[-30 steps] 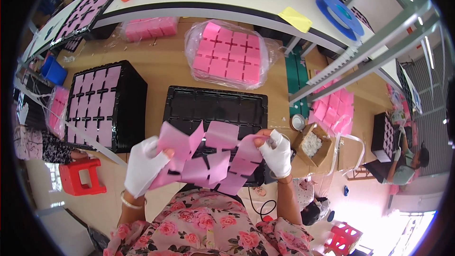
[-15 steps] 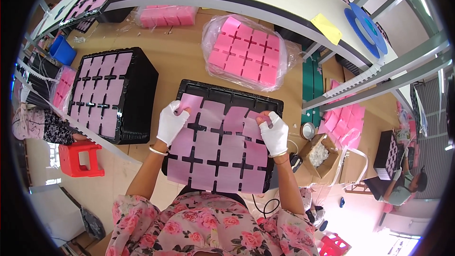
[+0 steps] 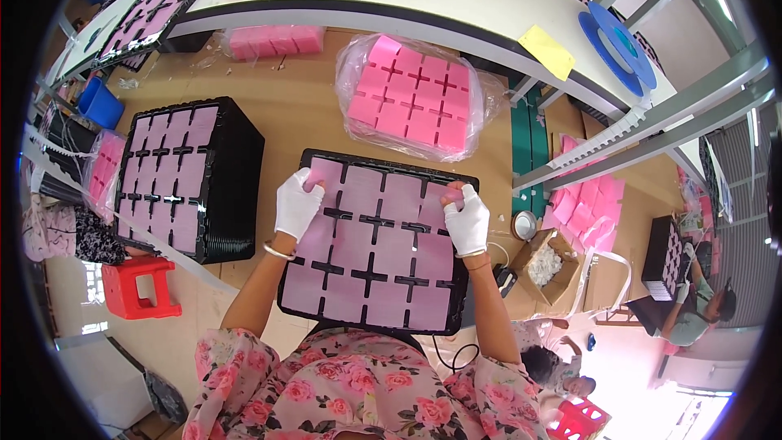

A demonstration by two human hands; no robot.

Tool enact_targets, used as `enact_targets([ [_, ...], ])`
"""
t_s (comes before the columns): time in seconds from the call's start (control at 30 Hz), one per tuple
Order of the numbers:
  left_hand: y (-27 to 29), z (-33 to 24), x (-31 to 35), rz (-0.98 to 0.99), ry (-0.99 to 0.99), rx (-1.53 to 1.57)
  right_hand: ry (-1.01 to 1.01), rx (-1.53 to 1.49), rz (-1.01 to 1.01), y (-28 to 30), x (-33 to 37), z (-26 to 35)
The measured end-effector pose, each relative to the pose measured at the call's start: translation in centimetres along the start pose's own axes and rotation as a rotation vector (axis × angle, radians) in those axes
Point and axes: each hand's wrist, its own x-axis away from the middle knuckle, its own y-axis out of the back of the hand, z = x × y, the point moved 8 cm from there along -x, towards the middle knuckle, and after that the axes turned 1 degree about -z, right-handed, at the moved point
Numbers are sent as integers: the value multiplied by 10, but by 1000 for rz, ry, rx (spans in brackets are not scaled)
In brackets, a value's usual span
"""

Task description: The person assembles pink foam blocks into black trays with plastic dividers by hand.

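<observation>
A black tray (image 3: 388, 166) with raised cross-shaped ridges lies before me. Over it is a thin pink sheet (image 3: 350, 240), its cross-shaped cutouts mostly lined up with the ridges. My left hand (image 3: 297, 205), in a white glove with bare fingertips, pinches the sheet's far left corner by the rim. At the far right corner, my right hand (image 3: 467, 220), gloved alike, is closed on the sheet's edge. Both thumbs are bent against the fingers. Most of the sheet lies flat, nearly reaching the far rim.
Left stands a stack of black trays (image 3: 236, 171) topped with pink. Beyond my tray, brighter pink sheets (image 3: 377, 73) rest in clear plastic. To the right are a metal bowl (image 3: 525, 224), a carton (image 3: 531, 275) of white bits and a metal frame. A co-worker (image 3: 692, 318) sits far right.
The sheet has moved away from me across the tray, covering its formerly bare far part. Its curled far flaps have flattened. Both hands keep hold of the far corners.
</observation>
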Motion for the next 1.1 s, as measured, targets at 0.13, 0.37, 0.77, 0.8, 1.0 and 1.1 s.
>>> enact_targets([
  [0.13,-8,-7,-8,142,19,-144,88,78,-26,1,-1,7],
  [0.37,-4,21,-4,44,79,73,89,103,-76,12,-12,7],
  [0.77,-5,6,-5,83,10,-226,259,276,-196,19,-3,10],
  [0.8,-3,3,-6,62,-20,-221,273,299,-210,23,-1,15],
  [1.0,27,-9,1,-261,-110,-189,256,287,-249,42,23,30],
  [1.1,22,-19,12,-93,-20,133,248,259,-258,46,37,28],
])
